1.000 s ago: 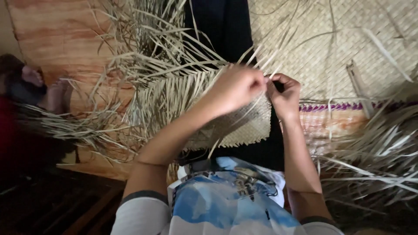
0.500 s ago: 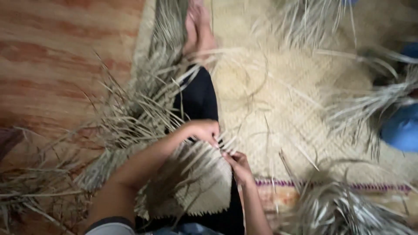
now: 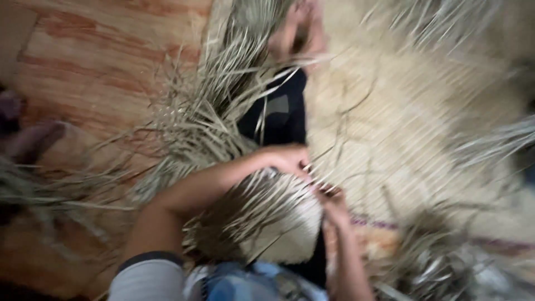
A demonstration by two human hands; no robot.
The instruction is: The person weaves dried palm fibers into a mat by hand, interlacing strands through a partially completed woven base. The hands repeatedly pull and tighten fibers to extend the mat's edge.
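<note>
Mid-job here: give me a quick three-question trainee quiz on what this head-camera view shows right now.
1. True or false: both hands touch the dried leaf strips.
2. What lies under the loose strips at right? A) woven mat B) metal tray C) glass sheet
3. What colour is the floor at upper left?

Key:
1. True: left hand and right hand meet at the strips.
2. A, woven mat.
3. Reddish-brown floor.

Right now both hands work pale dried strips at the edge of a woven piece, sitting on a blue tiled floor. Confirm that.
Not quite: the floor is reddish-brown wood, not blue tile. The head view shows it. The left hand and right hand do work pale dried strips at the edge of the woven piece.
</note>
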